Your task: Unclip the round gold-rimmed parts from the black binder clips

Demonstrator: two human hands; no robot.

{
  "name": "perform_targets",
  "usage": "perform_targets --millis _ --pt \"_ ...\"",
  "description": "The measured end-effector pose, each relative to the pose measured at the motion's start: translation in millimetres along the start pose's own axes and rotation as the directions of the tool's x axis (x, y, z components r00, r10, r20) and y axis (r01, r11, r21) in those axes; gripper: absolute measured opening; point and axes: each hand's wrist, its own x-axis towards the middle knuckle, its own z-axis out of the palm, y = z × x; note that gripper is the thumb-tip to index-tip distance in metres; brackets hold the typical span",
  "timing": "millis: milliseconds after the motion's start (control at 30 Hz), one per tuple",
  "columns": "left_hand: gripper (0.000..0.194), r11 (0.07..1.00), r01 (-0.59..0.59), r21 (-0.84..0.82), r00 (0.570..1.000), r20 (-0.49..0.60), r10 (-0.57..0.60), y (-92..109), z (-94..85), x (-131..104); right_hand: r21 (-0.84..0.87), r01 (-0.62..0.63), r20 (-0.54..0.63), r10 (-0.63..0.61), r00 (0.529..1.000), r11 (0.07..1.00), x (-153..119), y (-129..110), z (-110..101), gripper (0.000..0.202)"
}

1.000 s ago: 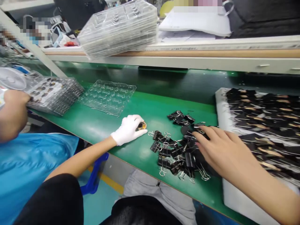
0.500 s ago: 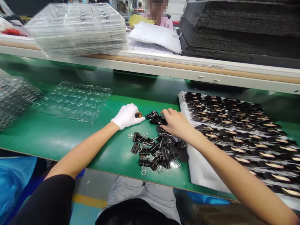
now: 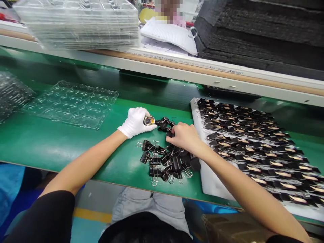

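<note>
My left hand [image 3: 138, 122], in a white glove, grips a small round part [image 3: 149, 120] with a gold-coloured rim, its open face turned up towards me. My bare right hand [image 3: 184, 137] is closed, thumb and fingers pinching a small black disc [image 3: 170, 134] that is partly hidden. Just below lies a loose pile of black binder clips [image 3: 155, 161] with wire handles. More black discs [image 3: 195, 164] lie at the pile's right side. A few other clips [image 3: 164, 122] sit between my two hands.
On the right, a white foam tray [image 3: 215, 182] bears rows of black clips. A clear plastic tray [image 3: 76, 104] lies at left, beside stacked trays [image 3: 12, 98]. A shelf [image 3: 152, 69] at the back carries clear trays [image 3: 81, 28] and black foam sheets [image 3: 260, 33]. A person sits beyond.
My left hand has tilted the round part so its open face shows. My right hand has shifted left and its fingers have closed on a black disc. The camera view has shifted slightly.
</note>
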Motion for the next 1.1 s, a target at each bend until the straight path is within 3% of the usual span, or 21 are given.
perform_targets --millis 100,167,200,267,333,367,433,500,567,633,833,933,1100 --pt "0.056 0.999 -0.043 -0.018 0.997 -0.063 0.041 -1 0.8 -2 0.267 0.005 -0.112 0.026 0.993 0.964 -4 12 -5 0.027" --pt "0.058 0.995 -0.086 -0.049 0.992 -0.097 0.080 2 -2.2 -1 0.561 0.021 -0.163 0.086 0.983 0.828 -10 17 -10 0.026" --pt "0.059 0.991 -0.117 -0.071 0.988 -0.110 0.108 5 -4.5 0 0.717 0.030 -0.151 0.113 0.982 0.696 -13 18 -13 0.026" --pt "0.061 0.974 -0.195 -0.110 0.975 -0.131 0.181 14 -10.1 7 0.947 0.019 -0.060 0.119 0.991 0.320 -19 17 -19 0.031" --pt "0.060 0.953 -0.270 -0.136 0.958 -0.142 0.251 27 -15.5 17 0.998 -0.039 0.042 0.083 0.996 -0.040 -22 15 -23 0.039" --pt "0.059 0.942 -0.298 -0.153 0.950 -0.142 0.278 35 -17.5 22 0.984 -0.065 0.077 0.071 0.994 -0.165 -22 14 -24 0.041" --pt "0.054 0.917 -0.323 -0.235 0.945 -0.137 0.297 51 -19.9 30 0.952 -0.056 0.086 0.087 0.993 -0.299 -22 15 -23 0.042" --pt "0.048 0.870 -0.307 -0.387 0.952 -0.139 0.274 67 -20.1 33 0.954 0.023 0.020 0.141 0.990 -0.297 -20 17 -17 0.041" --pt "0.035 0.803 -0.273 -0.529 0.962 -0.143 0.233 79 -18.5 31 0.966 0.105 -0.064 0.177 0.982 -0.234 -20 19 -8 0.042" --pt "0.022 0.773 -0.251 -0.582 0.968 -0.152 0.199 87 -16.1 26 0.969 0.146 -0.109 0.185 0.977 -0.199 -20 20 1 0.043" --pt "0.039 0.880 -0.220 -0.421 0.970 -0.193 0.149 85 -7.6 19 0.957 0.177 -0.122 0.237 0.964 -0.229 -22 20 14 0.038" --pt "0.044 0.873 -0.180 -0.453 0.981 -0.154 0.122 83 -7.3 21 0.954 0.232 -0.191 0.214 0.958 -0.187 -23 19 15 0.033" --pt "0.044 0.865 -0.190 -0.464 0.981 -0.061 0.183 87 -18.4 21 0.958 0.273 -0.254 0.187 0.949 -0.086 -25 16 17 0.037"
